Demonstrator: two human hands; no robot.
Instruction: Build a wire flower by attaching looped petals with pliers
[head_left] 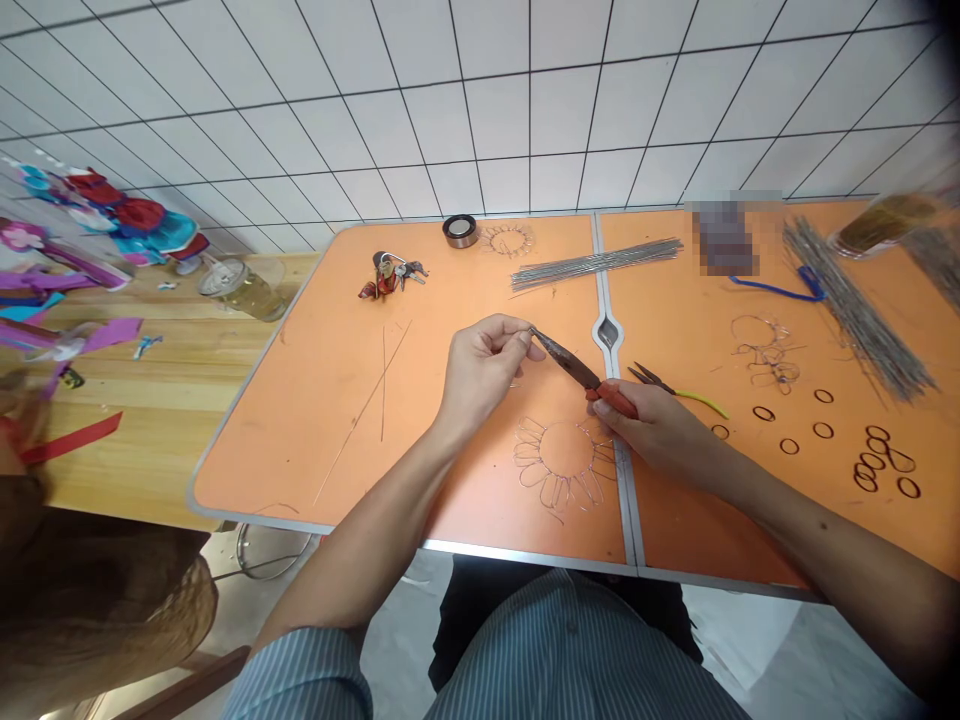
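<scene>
My right hand is wrapped round the red handles of long-nosed pliers, whose jaws point up and to the left. At the tip of the jaws, my left hand is closed in a pinch; what lies between its fingertips is too small to name. Below both hands, a flower-shaped ring of looped wire lies on the orange table. Yellow-handled pliers rest just beyond my right hand. Two thin straight wires lie left of my left hand.
Behind are keys, a tape roll and a bundle of wires. At right lie more wires, several small dark rings, bent wire shapes and a cup. A wooden table at left holds ribbons and another cup.
</scene>
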